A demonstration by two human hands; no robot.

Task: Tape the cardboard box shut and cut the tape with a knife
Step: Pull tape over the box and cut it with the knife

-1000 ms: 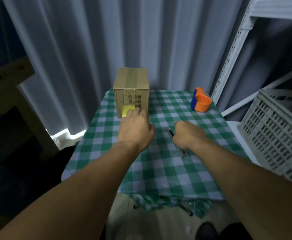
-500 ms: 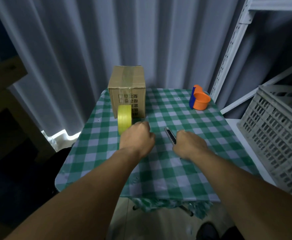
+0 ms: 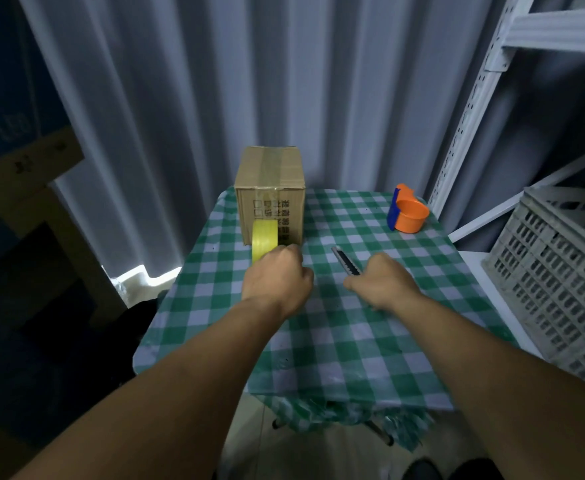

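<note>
A small cardboard box (image 3: 269, 188) stands at the far left of the green checked table (image 3: 322, 334), flaps closed, with a clear tape strip running over its top and down the front. A yellow tape roll (image 3: 264, 238) stands on edge in front of the box. My left hand (image 3: 277, 280) grips the roll from behind. My right hand (image 3: 383, 284) is closed on the handle of a dark utility knife (image 3: 346, 260), whose front end points away toward the box, low over the cloth.
An orange cup with a blue clip (image 3: 409, 213) sits at the table's far right. A white slotted shelf post (image 3: 471, 98) and a grey plastic crate (image 3: 561, 271) stand to the right. Grey curtains (image 3: 249, 81) hang behind the table.
My left hand drew back from the box front, bringing the yellow roll toward me and into full view. My right hand took up the knife from the cloth.
</note>
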